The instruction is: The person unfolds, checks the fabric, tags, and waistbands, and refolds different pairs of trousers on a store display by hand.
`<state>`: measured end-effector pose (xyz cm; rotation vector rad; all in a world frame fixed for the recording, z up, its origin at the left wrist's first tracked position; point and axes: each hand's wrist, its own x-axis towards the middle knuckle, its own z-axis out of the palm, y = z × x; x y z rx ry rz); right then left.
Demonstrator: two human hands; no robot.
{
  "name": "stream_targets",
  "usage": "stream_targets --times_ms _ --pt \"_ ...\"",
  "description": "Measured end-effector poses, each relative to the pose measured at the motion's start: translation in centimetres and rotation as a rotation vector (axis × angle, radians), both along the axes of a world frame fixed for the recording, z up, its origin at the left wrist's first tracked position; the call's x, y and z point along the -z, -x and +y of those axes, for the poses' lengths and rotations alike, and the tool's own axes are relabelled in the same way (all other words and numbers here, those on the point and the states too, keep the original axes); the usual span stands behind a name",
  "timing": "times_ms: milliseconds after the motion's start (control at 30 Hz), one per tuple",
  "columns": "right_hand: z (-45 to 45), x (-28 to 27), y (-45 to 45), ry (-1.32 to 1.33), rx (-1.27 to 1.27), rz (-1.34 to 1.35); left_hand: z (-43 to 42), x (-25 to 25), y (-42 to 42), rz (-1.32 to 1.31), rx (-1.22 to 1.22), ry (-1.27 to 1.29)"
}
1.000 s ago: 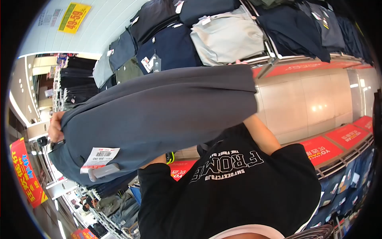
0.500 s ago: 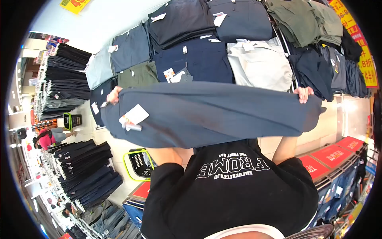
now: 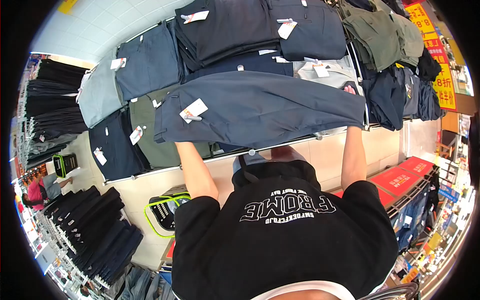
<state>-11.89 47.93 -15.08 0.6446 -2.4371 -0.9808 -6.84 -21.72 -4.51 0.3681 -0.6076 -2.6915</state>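
Trousers (image 3: 260, 105), dark blue-grey, stretch lengthwise over the front row of a display rack (image 3: 215, 161), their waist end towards its left side and their leg ends by its right front corner. Their near edge runs close along the front rail; whether they rest fully on the stacks underneath, I cannot tell. The right hand (image 3: 349, 90) lies mostly under the leg ends, fingers showing past the far edge; how tightly it grips cannot be seen. The left hand is hidden under the cloth near the waist, so its state cannot be told. Open floor (image 3: 320, 167) shows between the rack's front edge and the red panels (image 3: 400, 180) to the right.

Folded stacks crowd the other sides: pale grey trousers (image 3: 342, 72) and navy trousers (image 3: 270, 65) partly covered behind, olive trousers (image 3: 157, 132) under and beside the waist end, and another navy stack (image 3: 117, 145) at the left front corner. A white price tag (image 3: 194, 110) lies on top near the waist.

A black basket (image 3: 161, 214) with a green rim stands on the floor to the left; its contents are unclear. Farther off, a second basket (image 3: 65, 165) stands near a person in pink (image 3: 36, 192).
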Motion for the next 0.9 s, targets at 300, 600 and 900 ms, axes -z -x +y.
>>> stream_targets --times_ms 300,600,900 --pt "-0.5 -12.5 2.3 0.87 0.159 -0.236 -8.6 3.5 -8.1 -0.588 0.292 0.255" --pt "4.4 -16.3 -0.4 3.39 0.233 0.046 -17.1 3.9 -14.4 -0.957 0.18 0.699" --pt "-2.6 -10.3 -8.2 1.567 0.334 0.185 9.9 -1.5 -7.9 -0.583 -0.529 1.857"
